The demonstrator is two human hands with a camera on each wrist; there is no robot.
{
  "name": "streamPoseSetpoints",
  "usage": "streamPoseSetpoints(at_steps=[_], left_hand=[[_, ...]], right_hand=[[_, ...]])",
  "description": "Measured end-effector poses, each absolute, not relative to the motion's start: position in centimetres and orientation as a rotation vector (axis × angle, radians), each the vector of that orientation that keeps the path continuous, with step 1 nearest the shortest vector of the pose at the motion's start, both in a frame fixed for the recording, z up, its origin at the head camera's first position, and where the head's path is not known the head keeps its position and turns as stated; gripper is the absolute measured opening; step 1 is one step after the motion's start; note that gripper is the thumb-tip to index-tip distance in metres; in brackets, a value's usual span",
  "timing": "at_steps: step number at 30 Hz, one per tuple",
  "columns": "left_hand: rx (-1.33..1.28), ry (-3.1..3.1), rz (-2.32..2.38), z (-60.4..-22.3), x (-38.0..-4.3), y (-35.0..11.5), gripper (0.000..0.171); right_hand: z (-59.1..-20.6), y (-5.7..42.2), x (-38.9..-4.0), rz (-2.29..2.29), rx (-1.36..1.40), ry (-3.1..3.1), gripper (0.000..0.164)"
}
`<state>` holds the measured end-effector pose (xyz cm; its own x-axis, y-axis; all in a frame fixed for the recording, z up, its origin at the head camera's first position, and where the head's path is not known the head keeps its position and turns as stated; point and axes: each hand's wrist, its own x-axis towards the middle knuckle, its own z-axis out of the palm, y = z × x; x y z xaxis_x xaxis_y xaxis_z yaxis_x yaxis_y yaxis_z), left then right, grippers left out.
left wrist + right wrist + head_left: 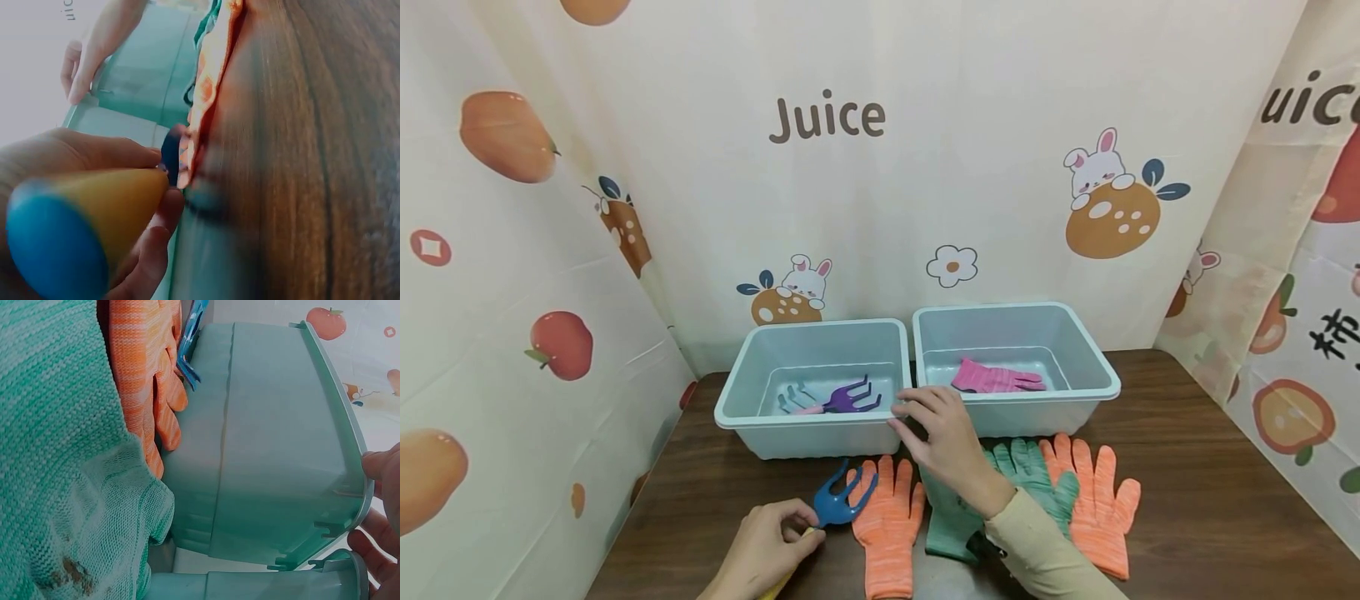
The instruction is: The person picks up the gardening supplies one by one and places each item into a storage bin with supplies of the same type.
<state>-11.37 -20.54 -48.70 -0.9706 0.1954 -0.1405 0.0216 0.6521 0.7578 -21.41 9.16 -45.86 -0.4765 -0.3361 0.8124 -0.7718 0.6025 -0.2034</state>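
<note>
Evidently gripping the blue rake [835, 507] by its handle [134, 194] in the left hand [767, 540], leaving its prongs [869, 495] free, and pinching the left bin [820, 439] with the right hand [943, 437], perhaps steadying it.

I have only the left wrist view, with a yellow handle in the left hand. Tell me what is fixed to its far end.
Observer: The head view shows a blue fork head there.
Operator: Now look inside the bin on the left and report.
Observer: A purple fork lies in the left bin.
Operator: Do the same for the other one.
Observer: A pink glove lies in the right bin.
</note>
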Motion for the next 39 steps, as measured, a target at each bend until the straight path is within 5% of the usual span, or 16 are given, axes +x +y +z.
streamPoseSetpoints(at_steps=[39], left_hand=[[0.517,2.685,1.305,-48.99,-11.38,-20.97,0.01]], right_hand=[[-46.1,9.2,-21.43,0.735,0.873,-2.068,0.018]])
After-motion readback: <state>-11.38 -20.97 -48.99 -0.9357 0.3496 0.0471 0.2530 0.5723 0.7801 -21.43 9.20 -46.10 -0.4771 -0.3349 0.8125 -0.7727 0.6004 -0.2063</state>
